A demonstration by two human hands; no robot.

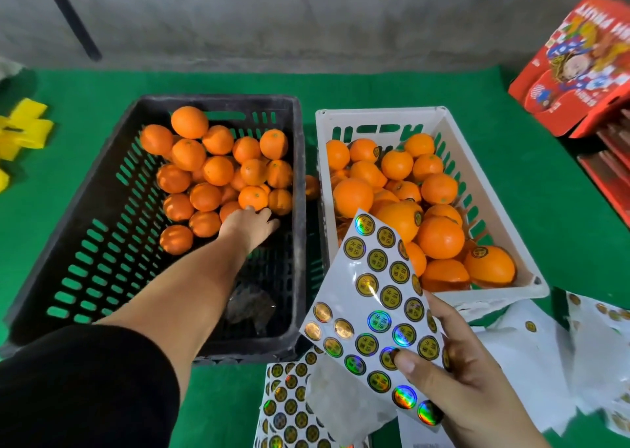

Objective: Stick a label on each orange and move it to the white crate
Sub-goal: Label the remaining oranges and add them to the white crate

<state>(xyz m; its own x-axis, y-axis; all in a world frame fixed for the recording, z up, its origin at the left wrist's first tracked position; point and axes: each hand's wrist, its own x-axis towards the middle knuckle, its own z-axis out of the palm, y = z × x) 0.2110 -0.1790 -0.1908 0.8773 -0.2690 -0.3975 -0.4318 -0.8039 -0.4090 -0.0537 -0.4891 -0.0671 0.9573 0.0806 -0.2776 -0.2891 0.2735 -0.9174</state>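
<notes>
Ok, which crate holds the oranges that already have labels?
The white crate on the right; several oranges there show round stickers, while those in the black crate show none.

Rough grey concrete wall (306,11) across top of frame, mottled, darker stained band along its base. Dark metal bar (70,14) leaning diagonally against wall at upper left. Green felt-like mat (511,188) covering whole work surface, meeting wall in a slightly wavy edge. Yellow foam pieces (24,130) at left edge on mat. Red printed gift cartons (579,69) stacked at upper right, flat red boxes (610,161) just below them. Even, soft lighting, no hard shadows.
</notes>
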